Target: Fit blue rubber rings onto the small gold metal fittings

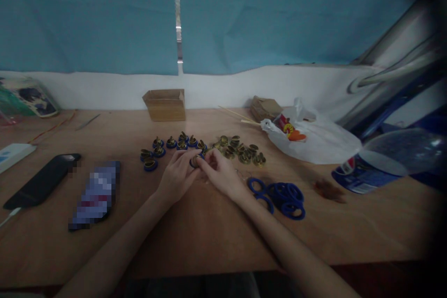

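Observation:
Both hands meet over the middle of the table. The fingertips of my left hand [177, 176] are closed on a small round brass-coloured piece with a blue ring [195, 160]. From the other side, my right hand [220, 173] pinches the same piece; the fingers partly cover it. Just beyond my left hand stand several brass pieces set in blue rings [159, 151], with raised flaps. Loose brass-coloured pieces [240, 150] without rings lie beyond my right hand. A pile of bare blue rings [286, 195] rests to the right of my right forearm.
An open cardboard box [165, 106] stands near the wall. To the right are a white plastic bag [321, 137], a crumpled brown packet [265, 108] and a lying plastic bottle [377, 167]. A black phone [44, 181] and a pixelated item [98, 195] lie on the left.

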A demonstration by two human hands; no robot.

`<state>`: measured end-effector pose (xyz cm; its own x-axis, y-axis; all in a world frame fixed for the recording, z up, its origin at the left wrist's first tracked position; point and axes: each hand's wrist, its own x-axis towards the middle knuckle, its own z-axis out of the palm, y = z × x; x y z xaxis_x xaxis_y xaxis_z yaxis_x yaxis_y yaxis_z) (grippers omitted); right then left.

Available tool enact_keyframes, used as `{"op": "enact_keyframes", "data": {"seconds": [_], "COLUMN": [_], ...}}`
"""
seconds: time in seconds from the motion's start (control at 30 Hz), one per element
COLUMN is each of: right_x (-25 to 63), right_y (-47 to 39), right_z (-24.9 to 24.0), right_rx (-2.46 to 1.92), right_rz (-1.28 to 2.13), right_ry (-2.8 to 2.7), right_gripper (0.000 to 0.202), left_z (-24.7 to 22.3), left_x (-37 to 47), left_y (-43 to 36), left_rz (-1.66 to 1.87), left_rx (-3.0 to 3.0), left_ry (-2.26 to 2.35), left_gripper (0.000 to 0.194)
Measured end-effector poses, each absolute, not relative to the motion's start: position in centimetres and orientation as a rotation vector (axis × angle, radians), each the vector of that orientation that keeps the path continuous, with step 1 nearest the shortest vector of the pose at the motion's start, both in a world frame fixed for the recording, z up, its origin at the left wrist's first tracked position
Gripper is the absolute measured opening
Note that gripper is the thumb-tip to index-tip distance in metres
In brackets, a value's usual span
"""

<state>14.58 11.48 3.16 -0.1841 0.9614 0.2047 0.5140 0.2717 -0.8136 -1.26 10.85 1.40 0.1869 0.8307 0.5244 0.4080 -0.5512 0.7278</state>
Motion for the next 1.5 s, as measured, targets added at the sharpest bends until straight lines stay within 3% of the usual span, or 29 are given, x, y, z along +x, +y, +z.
{"op": "enact_keyframes", "data": {"seconds": [0.27, 0.53, 0.6, 0.8, 1.1, 1.33, 1.5], "right_x": [14.5, 14.9, 15.1, 15.2, 15.0, 14.9, 15.0], "right_y": [11.5, 11.7, 11.8, 12.0, 11.1, 11.1, 11.1], "right_z": [2.5, 3.2, 3.1, 2.9, 3.9, 3.7, 4.0], "right_rx": [-1.171, -1.163, -1.187, -1.138, -1.007, -0.981, -1.006], "right_rz": [0.857, 0.702, 0.619, 0.529, 0.472, 0.415, 0.412], "right_ry": [-1.769, -1.782, -1.828, -1.871, -1.941, -1.994, -1.934], "right_gripper": [0.027, 0.01, 0.005, 0.007, 0.019, 0.01, 0.014], "left_z": [0.8, 0.5, 0.4, -0.1, 0.0, 0.0, 0.4], "left_x": [-1.4, -0.8, -0.8, -1.0, -0.6, -0.7, -0.4], "left_y": [11.0, 11.6, 11.7, 12.1, 11.7, 11.7, 11.3], "left_rz": [1.485, 1.524, 1.499, 1.444, 1.43, 1.371, 1.328], "left_rx": [2.116, 2.042, 1.957, 1.841, 1.693, 1.77, 1.818], "left_ry": [1.123, 1.174, 1.163, 1.106, 1.117, 1.167, 1.145], "left_gripper": [0.041, 0.072, 0.068, 0.029, 0.018, 0.021, 0.027]}}
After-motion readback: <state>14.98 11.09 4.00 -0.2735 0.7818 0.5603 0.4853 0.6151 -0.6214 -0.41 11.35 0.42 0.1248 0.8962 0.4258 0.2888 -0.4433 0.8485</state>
